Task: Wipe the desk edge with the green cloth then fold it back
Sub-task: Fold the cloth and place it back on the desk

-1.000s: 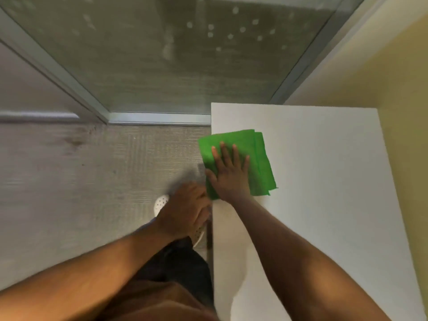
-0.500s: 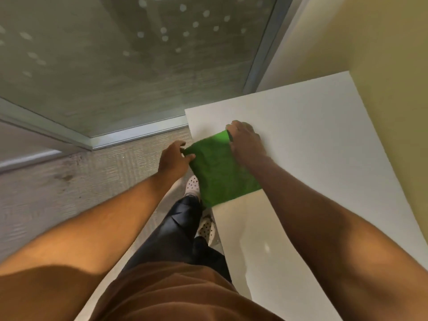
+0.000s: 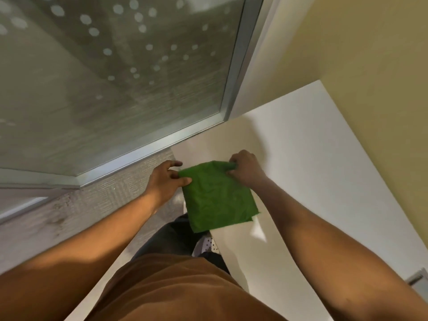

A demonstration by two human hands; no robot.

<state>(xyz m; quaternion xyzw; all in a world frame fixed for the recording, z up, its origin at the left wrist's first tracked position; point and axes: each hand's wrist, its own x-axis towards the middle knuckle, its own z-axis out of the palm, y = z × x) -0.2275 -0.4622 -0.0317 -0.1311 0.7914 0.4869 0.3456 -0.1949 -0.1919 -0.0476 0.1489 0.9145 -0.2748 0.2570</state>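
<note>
Green cloth (image 3: 217,195) pinched at far corners by left hand (image 3: 165,180) and right hand (image 3: 246,169) above worktop (image 3: 312,163) edge; corners best matched squarely before folding.

Green cloth (image 3: 217,198) covers desk (image 3: 301,181) left edge beneath it; contact with desk cannot tell. Cloth's far corners buried in left hand (image 3: 164,179) and right hand (image 3: 245,169) pinches. Shoe (image 3: 207,245) below cloth's near edge mostly hidden by cloth and desk. Both upper arms cut by frame bottom. Grey object (image 3: 418,278) at desk's near right cut by frame edge, unidentifiable.
</note>
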